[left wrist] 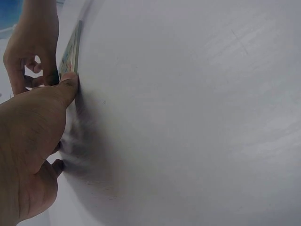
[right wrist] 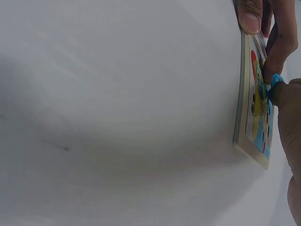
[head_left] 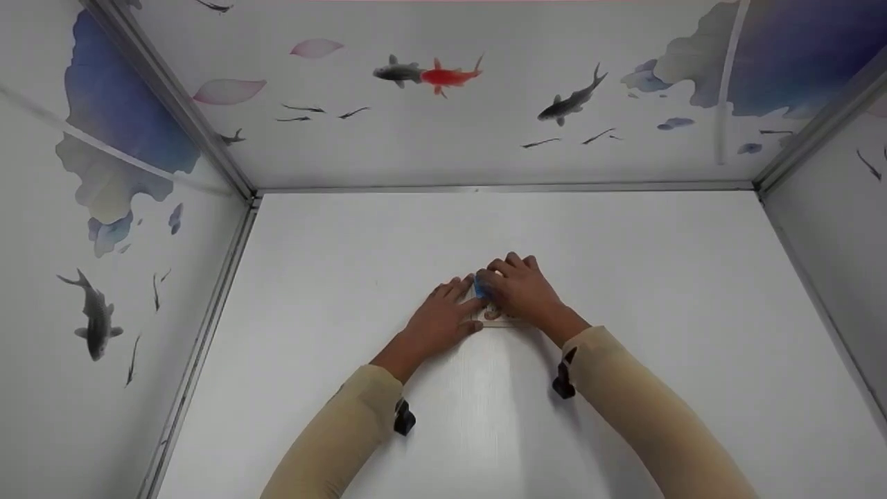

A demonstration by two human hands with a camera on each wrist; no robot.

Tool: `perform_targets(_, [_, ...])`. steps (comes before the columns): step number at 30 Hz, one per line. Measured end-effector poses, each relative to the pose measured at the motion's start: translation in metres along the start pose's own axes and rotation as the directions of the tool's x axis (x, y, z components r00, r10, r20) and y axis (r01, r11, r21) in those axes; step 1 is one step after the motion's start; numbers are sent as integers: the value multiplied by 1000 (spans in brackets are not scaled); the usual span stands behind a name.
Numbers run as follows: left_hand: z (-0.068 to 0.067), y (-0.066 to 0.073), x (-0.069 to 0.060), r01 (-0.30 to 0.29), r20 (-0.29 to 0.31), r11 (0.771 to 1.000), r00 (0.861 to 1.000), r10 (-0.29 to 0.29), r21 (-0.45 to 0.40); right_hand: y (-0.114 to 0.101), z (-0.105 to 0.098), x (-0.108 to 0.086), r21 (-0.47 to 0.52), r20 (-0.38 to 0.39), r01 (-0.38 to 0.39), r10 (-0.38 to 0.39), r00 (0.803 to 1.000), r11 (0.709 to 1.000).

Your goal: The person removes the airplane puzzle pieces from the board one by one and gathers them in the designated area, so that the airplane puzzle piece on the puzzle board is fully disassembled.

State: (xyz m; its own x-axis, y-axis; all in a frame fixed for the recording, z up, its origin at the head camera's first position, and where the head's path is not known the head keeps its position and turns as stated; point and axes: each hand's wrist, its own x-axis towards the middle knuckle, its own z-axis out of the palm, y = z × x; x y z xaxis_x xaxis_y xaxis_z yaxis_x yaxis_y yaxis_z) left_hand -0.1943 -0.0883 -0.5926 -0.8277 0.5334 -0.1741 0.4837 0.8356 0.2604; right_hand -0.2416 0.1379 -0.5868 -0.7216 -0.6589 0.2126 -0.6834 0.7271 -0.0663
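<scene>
A flat wooden puzzle board [head_left: 504,324] with a pale frame and a colourful picture lies mid-table, mostly covered by both hands in the head view. My left hand [head_left: 438,320] rests at its left side with fingers spread. Its thumb [right wrist: 251,22] presses on the frame in the right wrist view, and a finger touches the picture. My right hand [head_left: 528,292] is over the board and pinches a small blue puzzle piece [right wrist: 276,79] between thumb and finger, at the picture's surface. Whether that piece sits in its slot I cannot tell.
A white tabletop [head_left: 346,263] surrounds the board. White panels with painted fish [head_left: 447,76] and metal edge rails [head_left: 499,187] stand at the back, left and right. Each sleeve carries a small black wrist device [head_left: 405,418].
</scene>
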Motion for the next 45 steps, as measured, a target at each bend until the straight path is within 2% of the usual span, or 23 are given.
perform_targets(2, [0,1,1,-3,-1,1000,1000,3,3,2,0,-2,-45,-13,-1,1,1000,999])
perform_targets(7, [1,3,2,6,6,1000,1000,-6,1,8,0,-6,-70,12,-26,27,1000,997])
perform_targets(13, [2,2,3,19,7,1000,1000,-19,-8,17,-6,-13,-51,55,-59,62,997,997])
perform_targets(19, [-1,3,1,31,9,999,999,-31,-18,28,-12,-23,-31,35,-72,73,997,997])
perform_targets(26, [0,1,0,14,0,999,1000,-14,-28,38,-19,-39,-17,-4,-93,92,996,996])
perform_targets(45, [1,1,1,17,-14,999,1000,-18,-49,69,-25,-79,39,-5,-179,180,984,983])
